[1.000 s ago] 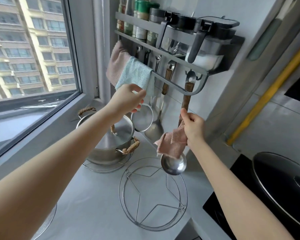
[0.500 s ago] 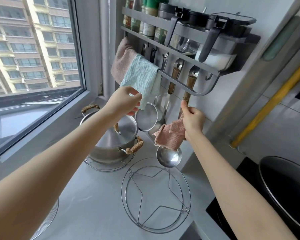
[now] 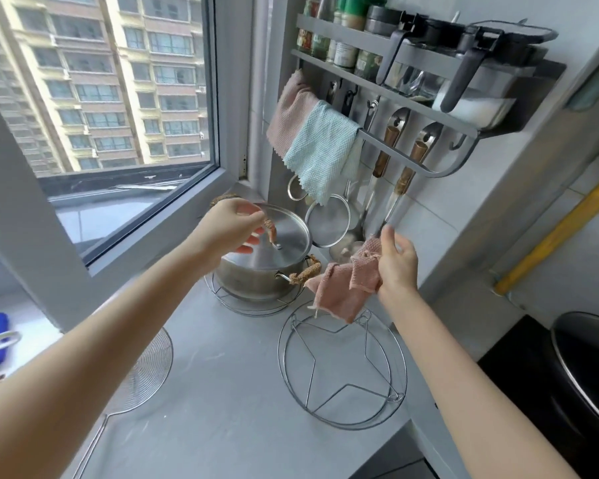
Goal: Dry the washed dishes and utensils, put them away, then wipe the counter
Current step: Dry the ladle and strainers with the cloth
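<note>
Now | left hand [image 3: 229, 225] loose, empty, over pot [image 3: 253, 282] | right hand [image 3: 396, 262] grips cloth [image 3: 338, 293]

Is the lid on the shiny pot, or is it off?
On. The lid sits flat across the top of the pot, covering it all round, so none of the inside shows.

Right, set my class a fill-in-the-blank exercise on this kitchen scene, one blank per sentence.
1. The right hand grips a ___ cloth.
2. The steel pot by the window is covered with its ___.
3. The star-patterned wire trivet lies flat on the ___.

Missing words: pink; lid; counter.
</note>
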Tool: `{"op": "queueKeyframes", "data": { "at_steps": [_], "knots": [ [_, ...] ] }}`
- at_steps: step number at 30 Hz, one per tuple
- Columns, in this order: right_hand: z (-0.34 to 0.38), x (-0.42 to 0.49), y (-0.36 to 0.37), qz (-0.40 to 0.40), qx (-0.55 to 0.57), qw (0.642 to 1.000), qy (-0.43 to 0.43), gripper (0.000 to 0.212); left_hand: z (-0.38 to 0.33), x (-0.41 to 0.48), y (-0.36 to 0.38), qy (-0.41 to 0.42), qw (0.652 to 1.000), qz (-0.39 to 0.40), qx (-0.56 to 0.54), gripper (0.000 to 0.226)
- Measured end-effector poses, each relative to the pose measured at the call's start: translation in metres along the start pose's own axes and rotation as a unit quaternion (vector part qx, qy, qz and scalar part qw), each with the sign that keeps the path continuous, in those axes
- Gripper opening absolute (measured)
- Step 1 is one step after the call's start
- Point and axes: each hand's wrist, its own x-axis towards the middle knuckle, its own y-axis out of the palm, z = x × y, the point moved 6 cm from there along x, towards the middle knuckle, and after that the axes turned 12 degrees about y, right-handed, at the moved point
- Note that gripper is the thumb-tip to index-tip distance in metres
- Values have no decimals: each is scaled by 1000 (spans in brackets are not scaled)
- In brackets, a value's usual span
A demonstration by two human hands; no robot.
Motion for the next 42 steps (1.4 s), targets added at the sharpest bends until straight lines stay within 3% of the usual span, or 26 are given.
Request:
{"op": "queueKeyframes", "data": {
  "at_steps": [8,17,18,20,22,24,27,29,37,40,42],
  "knots": [
    [-48,-100,84,191,-63,979,-12,19,86,-114,-74,-121,985,-115,-33,12],
    [-86,-171,138,304,-155,940,-6,38,208,-218,-66,-297,906,-279,-120,23],
    [-90,-173,140,309,-159,938,1,41,217,-220,-59,-301,907,-277,-94,25],
    [-99,-176,142,319,-164,934,12,41,231,-221,-57,-299,919,-233,107,26],
    [-106,-176,143,326,-171,930,17,38,234,-222,-58,-289,880,-156,342,20],
    [-112,-175,144,327,-182,927,22,36,246,-224,-54,-300,855,-84,415,27],
    [-122,-172,146,325,-177,927,55,36,268,-224,-43,-305,854,-3,422,61],
    [-129,-169,146,318,-168,929,90,34,273,-220,-41,-295,860,2,418,70],
    [-149,-152,127,253,-136,923,256,38,249,-221,-42,-283,870,-53,400,59],
    [-143,-153,136,226,-56,947,223,35,228,-224,-38,-243,872,-53,422,52],
    [-135,-159,148,209,-35,969,127,27,215,-222,-38,-212,874,-49,434,36]
  ]
}}
